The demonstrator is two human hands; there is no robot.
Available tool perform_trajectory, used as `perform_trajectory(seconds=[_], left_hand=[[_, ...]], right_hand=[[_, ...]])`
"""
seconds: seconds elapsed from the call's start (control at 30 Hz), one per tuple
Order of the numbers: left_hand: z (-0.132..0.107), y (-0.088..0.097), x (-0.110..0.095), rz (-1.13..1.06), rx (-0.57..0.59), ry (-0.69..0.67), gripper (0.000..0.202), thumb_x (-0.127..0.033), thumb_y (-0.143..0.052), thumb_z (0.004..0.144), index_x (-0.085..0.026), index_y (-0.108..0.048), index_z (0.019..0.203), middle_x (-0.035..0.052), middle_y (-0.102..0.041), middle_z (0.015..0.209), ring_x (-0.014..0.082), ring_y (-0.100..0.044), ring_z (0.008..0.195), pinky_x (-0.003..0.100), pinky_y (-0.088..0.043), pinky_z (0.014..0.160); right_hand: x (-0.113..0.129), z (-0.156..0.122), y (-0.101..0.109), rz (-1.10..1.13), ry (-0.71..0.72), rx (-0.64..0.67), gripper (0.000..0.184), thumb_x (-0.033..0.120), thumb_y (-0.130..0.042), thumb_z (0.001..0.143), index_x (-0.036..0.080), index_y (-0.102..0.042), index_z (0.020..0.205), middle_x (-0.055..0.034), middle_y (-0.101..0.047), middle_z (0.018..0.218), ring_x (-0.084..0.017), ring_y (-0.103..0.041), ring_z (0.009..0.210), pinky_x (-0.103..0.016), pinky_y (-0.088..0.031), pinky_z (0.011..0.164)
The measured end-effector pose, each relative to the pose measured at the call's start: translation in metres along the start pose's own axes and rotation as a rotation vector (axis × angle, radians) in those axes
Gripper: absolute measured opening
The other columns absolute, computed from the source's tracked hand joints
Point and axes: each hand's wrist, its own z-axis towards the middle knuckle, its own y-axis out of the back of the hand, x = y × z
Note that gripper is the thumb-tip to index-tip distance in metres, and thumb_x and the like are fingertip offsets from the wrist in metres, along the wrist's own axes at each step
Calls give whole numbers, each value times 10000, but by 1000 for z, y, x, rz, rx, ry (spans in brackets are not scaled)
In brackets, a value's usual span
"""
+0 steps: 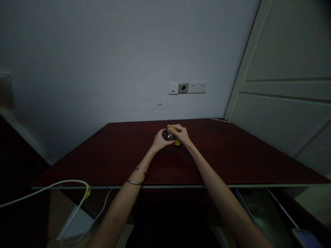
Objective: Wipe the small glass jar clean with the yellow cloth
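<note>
Both my hands meet over the middle of a dark red-brown table (232, 155). My right hand (181, 134) is closed around a small yellow object (177, 142), mostly hidden by the fingers. My left hand (159, 139) is closed on a small dark, shiny piece (167, 135) at the yellow object's left side. The light is dim and I cannot make out what the pieces are. Two thin bracelets (137, 175) sit on my left forearm.
A white wall with a row of sockets (187, 88) stands behind the table. A white door (284, 89) is at the right. White cables (74, 193) hang at the table's front left. A phone (306, 237) lies low at the right.
</note>
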Motion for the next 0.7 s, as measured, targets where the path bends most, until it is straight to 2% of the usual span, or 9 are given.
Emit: perform_trajectory(seconds=[0.1,0.17,0.3,0.4,0.53,0.63,0.7], left_hand=[[1,2,1,-16,-10,10,696,-269,-813,460,-153,-517,1079,101,-601,1041,223,-579,951,394,-436,880],[1,4,1,-13,-5,-9,695,-279,-809,470,-153,-513,1086,104,-594,1058,223,-574,964,393,-434,885],[0,4,0,5,29,-83,727,-277,-815,455,-146,-512,1103,122,-566,1114,237,-541,1035,392,-412,928],[-2,2,-1,-5,54,-106,739,-273,-817,452,-139,-509,1111,128,-552,1135,236,-530,1053,391,-405,944],[0,2,-5,-99,43,6,712,-277,-816,452,-120,-506,1073,111,-584,1039,209,-574,937,381,-469,858],[2,5,-9,-244,38,157,692,-347,-800,476,-111,-499,1052,89,-599,941,186,-598,801,362,-529,702],[3,8,-9,-347,65,222,677,-427,-769,511,-117,-498,1049,83,-598,929,174,-603,726,347,-544,599]], right_hand=[[9,-3,2,-5,92,97,228,368,-699,653,262,-713,854,-35,-608,967,-190,-570,973,-349,-440,893],[13,-4,1,-24,96,97,226,368,-700,653,265,-713,854,-34,-597,977,-190,-567,981,-347,-439,899],[7,-2,-1,4,-33,-12,283,409,-679,660,227,-713,874,-53,-641,917,-203,-599,906,-360,-466,851],[-2,2,-1,52,-140,-39,349,441,-683,640,194,-709,884,-69,-676,914,-221,-619,874,-382,-475,838],[-3,3,-1,110,-174,27,423,482,-641,676,196,-677,985,-64,-663,1053,-229,-587,1012,-378,-426,937],[7,2,3,196,-211,135,487,501,-578,732,226,-598,1132,-43,-606,1178,-218,-533,1114,-358,-390,985],[15,0,7,237,-214,217,559,481,-602,719,246,-522,1220,-37,-554,1249,-221,-501,1157,-357,-381,995]])
